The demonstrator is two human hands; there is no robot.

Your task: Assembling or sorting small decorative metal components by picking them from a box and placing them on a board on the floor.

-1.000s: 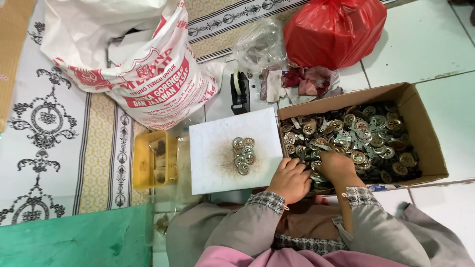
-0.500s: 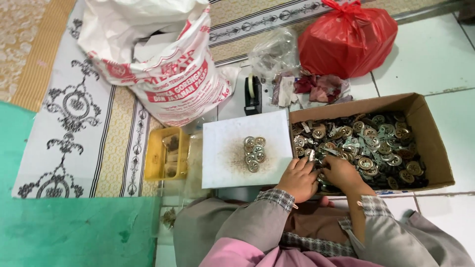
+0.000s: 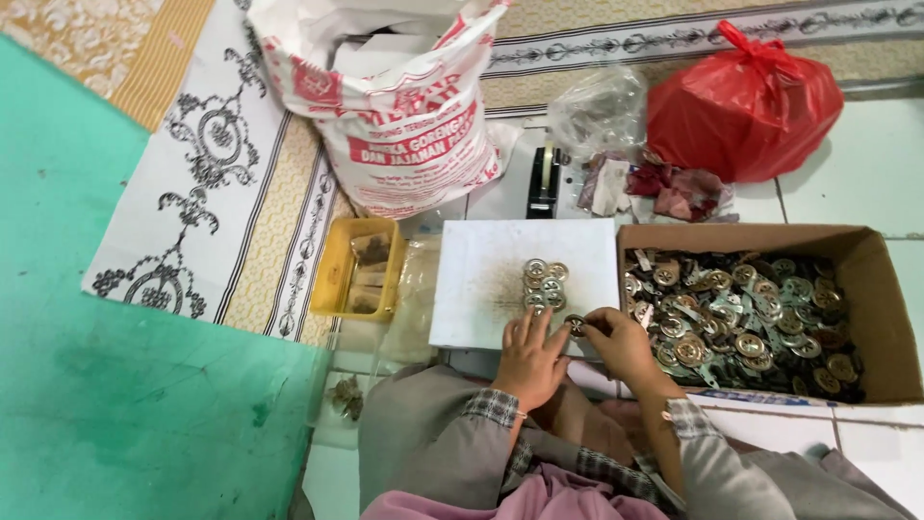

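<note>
Presently your left hand lies flat and open on the white board; your right hand pinches a round metal disc near the cardboard box.

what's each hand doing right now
left hand: open, fingers resting on the white board
right hand: pinching a small metal disc

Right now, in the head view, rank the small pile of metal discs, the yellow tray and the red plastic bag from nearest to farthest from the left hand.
1. Small pile of metal discs, on the white board just above the left hand.
2. Yellow tray, off to the left.
3. Red plastic bag, far at the upper right.
</note>
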